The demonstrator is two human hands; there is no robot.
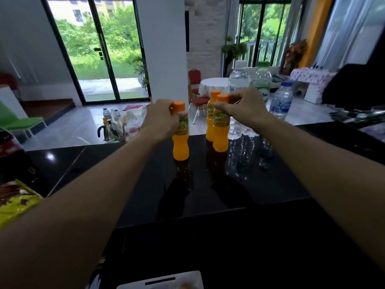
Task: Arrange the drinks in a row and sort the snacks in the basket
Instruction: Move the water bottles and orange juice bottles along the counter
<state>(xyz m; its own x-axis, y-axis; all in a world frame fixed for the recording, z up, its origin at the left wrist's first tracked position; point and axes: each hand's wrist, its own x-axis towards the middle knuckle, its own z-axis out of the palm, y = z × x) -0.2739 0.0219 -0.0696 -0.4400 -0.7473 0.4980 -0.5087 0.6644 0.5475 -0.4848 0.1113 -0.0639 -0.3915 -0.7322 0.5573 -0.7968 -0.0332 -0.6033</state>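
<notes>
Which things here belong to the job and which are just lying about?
Job: left juice bottle, near right juice bottle, far right juice bottle, water bottles, green snack packet.
Lying about: red chairs, green chair, floor clutter, round white table.

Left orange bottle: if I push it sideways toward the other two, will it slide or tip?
Left bottle looks full, so probably hefty for its size. It is tall on a narrow base, and the left grip holds it high, so a push there may tip it. The glossy counter should let it slide; the waisted body should resist slipping.
</notes>
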